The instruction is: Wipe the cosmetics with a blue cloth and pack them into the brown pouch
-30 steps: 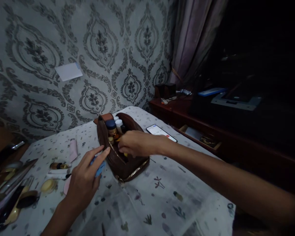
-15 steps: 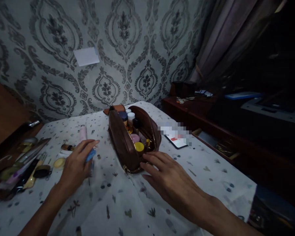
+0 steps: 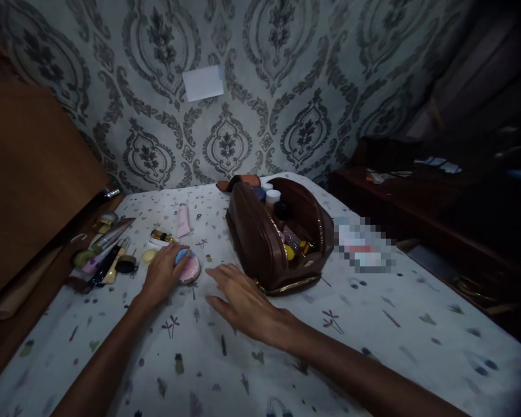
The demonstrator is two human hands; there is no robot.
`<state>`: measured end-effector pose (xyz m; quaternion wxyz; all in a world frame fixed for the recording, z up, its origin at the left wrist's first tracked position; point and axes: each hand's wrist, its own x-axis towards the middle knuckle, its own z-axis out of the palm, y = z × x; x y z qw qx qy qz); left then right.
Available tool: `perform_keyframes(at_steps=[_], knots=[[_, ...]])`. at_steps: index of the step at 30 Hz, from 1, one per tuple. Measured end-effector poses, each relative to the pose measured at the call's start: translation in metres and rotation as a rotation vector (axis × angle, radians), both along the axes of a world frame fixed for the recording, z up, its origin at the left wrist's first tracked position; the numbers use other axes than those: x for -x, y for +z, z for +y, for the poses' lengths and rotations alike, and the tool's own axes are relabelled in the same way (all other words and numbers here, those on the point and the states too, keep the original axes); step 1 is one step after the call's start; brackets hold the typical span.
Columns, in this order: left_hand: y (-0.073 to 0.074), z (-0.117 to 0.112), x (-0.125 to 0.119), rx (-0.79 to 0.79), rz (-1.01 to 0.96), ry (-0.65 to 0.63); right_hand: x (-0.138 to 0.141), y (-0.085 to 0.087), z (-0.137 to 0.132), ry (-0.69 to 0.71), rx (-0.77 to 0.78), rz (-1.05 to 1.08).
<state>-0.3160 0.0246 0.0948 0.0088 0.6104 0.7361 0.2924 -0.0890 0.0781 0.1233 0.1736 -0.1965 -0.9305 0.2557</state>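
Note:
My left hand [image 3: 160, 275] has its fingers closed at the left side of a round pink and blue case [image 3: 190, 271], like a compact, low over the patterned cloth; its fingertips partly cover the blue part. My right hand [image 3: 247, 304] is open, fingers stretched toward the compact, and holds nothing. Just behind the right hand stands a brown zip cosmetic bag [image 3: 254, 249], unzipped. Inside it show a white-capped bottle [image 3: 272, 200], a yellow lid [image 3: 289, 252] and other small items.
Left of my left hand lie a pink tube [image 3: 183, 220], a gold and black tube [image 3: 161, 236], a yellow round item [image 3: 148, 255] and several cosmetics with a dark round jar [image 3: 125, 264]. A brown box-like panel [image 3: 39, 185] rises at far left. A blurred-out phone [image 3: 362, 246] lies right of the bag.
My left hand has brought the blue item down to the cloth, where its pink round face now shows. My right hand has moved left, away from the bag's front end. The view has turned left.

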Motion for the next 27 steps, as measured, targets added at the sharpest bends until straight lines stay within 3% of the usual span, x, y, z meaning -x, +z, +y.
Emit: perform_keyframes(at_steps=[5, 9, 13, 20, 27], knots=[[0.0, -0.005, -0.004, -0.063, -0.064, 0.005, 0.064, -0.021, 0.01, -0.117, 0.115, -0.088], [-0.003, -0.008, -0.004, -0.124, -0.178, -0.008, 0.084, -0.037, 0.014, -0.175, 0.133, -0.008], [-0.001, -0.01, -0.007, -0.126, -0.2, -0.085, 0.076, -0.047, 0.013, -0.169, 0.205, 0.139], [0.004, -0.011, -0.024, 0.015, -0.199, -0.254, 0.044, -0.04, 0.002, -0.16, 0.33, 0.246], [0.014, -0.005, -0.048, 0.072, -0.322, -0.27, 0.013, -0.042, 0.001, -0.062, 0.347, 0.335]])
